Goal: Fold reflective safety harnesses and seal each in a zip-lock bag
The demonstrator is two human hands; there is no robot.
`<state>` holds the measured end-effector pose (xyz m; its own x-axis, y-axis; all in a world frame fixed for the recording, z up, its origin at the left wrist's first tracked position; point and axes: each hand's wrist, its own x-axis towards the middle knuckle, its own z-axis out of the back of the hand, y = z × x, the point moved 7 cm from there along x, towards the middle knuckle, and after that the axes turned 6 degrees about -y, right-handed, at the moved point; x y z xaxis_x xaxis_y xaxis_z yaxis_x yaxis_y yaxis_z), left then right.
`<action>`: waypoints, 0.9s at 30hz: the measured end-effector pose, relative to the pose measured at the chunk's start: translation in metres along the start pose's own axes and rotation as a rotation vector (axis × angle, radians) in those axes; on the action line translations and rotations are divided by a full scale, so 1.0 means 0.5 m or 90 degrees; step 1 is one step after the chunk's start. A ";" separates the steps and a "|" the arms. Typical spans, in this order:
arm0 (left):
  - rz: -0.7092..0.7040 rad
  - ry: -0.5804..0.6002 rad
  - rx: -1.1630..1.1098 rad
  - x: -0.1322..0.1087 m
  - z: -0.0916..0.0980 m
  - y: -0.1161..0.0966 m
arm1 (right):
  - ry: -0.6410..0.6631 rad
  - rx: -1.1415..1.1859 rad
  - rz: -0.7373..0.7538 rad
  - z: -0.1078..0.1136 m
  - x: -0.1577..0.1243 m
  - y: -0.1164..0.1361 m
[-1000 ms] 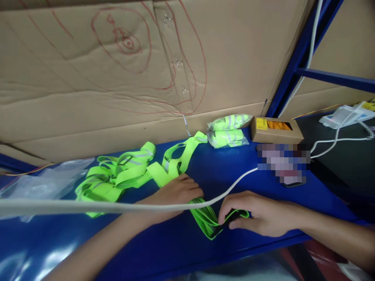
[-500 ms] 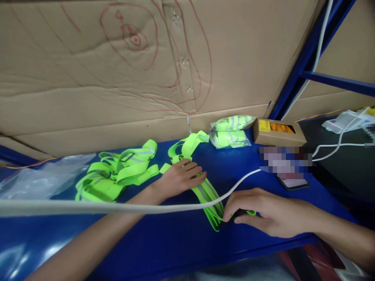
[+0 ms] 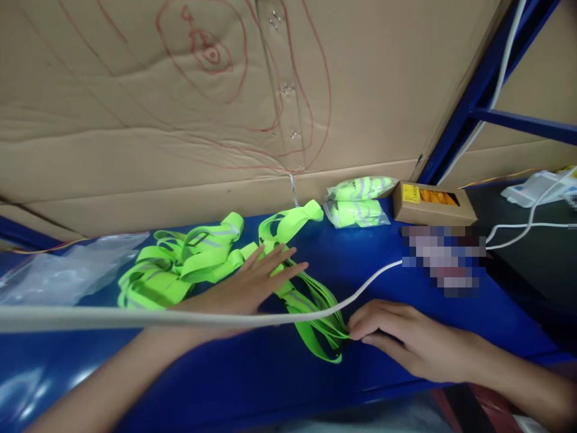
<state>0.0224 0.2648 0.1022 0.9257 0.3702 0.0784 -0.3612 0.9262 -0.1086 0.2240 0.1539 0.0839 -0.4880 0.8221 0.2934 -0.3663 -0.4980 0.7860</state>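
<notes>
A bundle of neon green straps with grey stripes (image 3: 315, 300) lies on the blue table between my hands. My right hand (image 3: 401, 337) pinches the right end of this bundle between thumb and fingers. Over the bundle's left part rests my left hand (image 3: 261, 276), its fingers spread and extended. Behind it, a loose green strap end (image 3: 297, 222) curls up from the table. A larger tangled heap of the same green straps (image 3: 175, 264) sits to the left, partly behind my left wrist.
A white cable (image 3: 180, 319) crosses in front of my left forearm. At the back are bagged green straps (image 3: 358, 202) and a cardboard box (image 3: 433, 203). Clear plastic bags (image 3: 67, 270) lie left. A blurred, pixelated object (image 3: 444, 258) is at the right. Cardboard stands behind the blue table (image 3: 252, 385).
My left hand has moved left and its fingers have opened out. The bundle's strands have spread apart. My right hand still pinches the end, slightly lower in view.
</notes>
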 end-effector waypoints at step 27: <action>-0.257 -0.214 0.220 0.078 -0.083 -0.104 | 0.089 -0.616 0.381 -0.083 -0.025 0.144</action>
<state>0.0820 0.2279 0.0700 0.9308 -0.0635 0.3599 -0.0579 0.9468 0.3167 0.1707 0.0965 0.1141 -0.8509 0.3738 0.3691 -0.4722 -0.8521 -0.2258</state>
